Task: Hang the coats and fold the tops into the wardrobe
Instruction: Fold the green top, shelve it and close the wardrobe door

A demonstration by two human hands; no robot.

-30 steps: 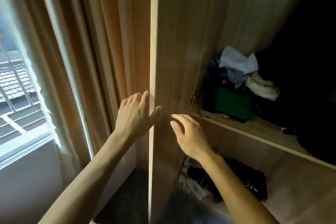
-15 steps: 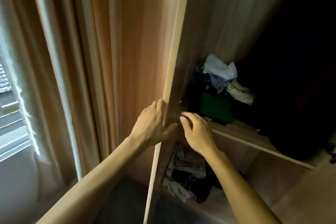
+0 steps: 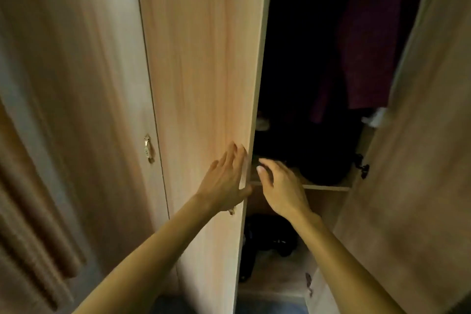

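The left hand point(image 3: 226, 181) lies flat on the front of a light wooden wardrobe door point(image 3: 204, 84), with its fingers spread open and its thumb hooked round the door's right edge. The right hand point(image 3: 283, 186) is just to the right of that edge, in the gap of the open wardrobe point(image 3: 305, 58). Its fingers are loosely curled and open, and it holds nothing. It is in front of a wooden shelf point(image 3: 328, 187) inside. On the shelf, farther in, sits a dark heap of clothes point(image 3: 323, 171), too dark to make out. Above it a dark purple garment point(image 3: 367, 46) hangs on the right side. Down below the shelf, dark things point(image 3: 272, 239) lie on the wardrobe floor; they cannot be told apart. A second door point(image 3: 420, 160) stands open on the right, with a black hinge point(image 3: 363, 168) by the shelf. On the left is another shut door point(image 3: 89, 109) with a small metal handle point(image 3: 148, 151), and a brown curtain point(image 3: 33, 211) hangs at the far left.
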